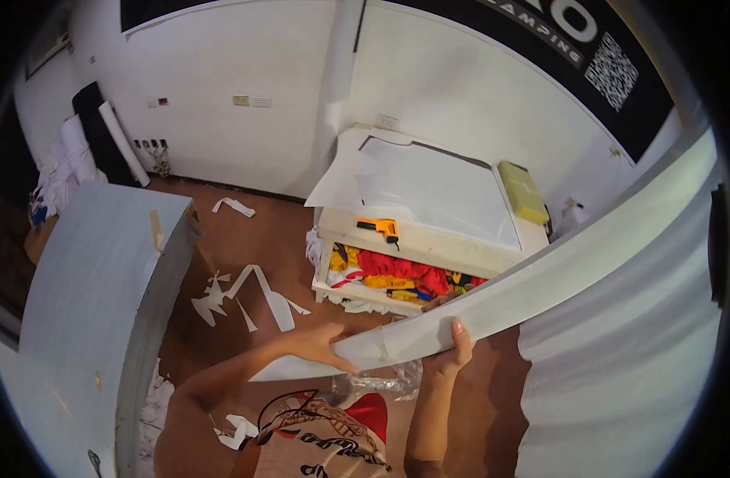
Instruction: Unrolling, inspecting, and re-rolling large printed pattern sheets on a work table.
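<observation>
Two hands hold one long white sheet (540,279) by its near end, low in the head view. The left hand (321,344) lies spread flat on the upper face near the corner, fingers open and pressing. The right hand (455,350) is closed on the front edge, thumb over the top and fingers under. From there the sheet runs up and to the right in a broad curved band that passes out of view at the rim.

It looks light, thin and limp: it bows under its own weight and would likely crease or fold if held at a single point, so grips spread along the edge suit it better than one pinch. Its surface looks smooth, perhaps slick.

Room is narrow. A grey bench (94,303) stands close on the left, its edge beside the left forearm. More white material (628,366) hangs in folds close on the right. Ahead stands a low white unit (429,199) with an orange tool (381,229) on it and coloured cloth (397,275) on its shelf. Paper offcuts (245,299) litter the brown floor (245,239) between.
</observation>
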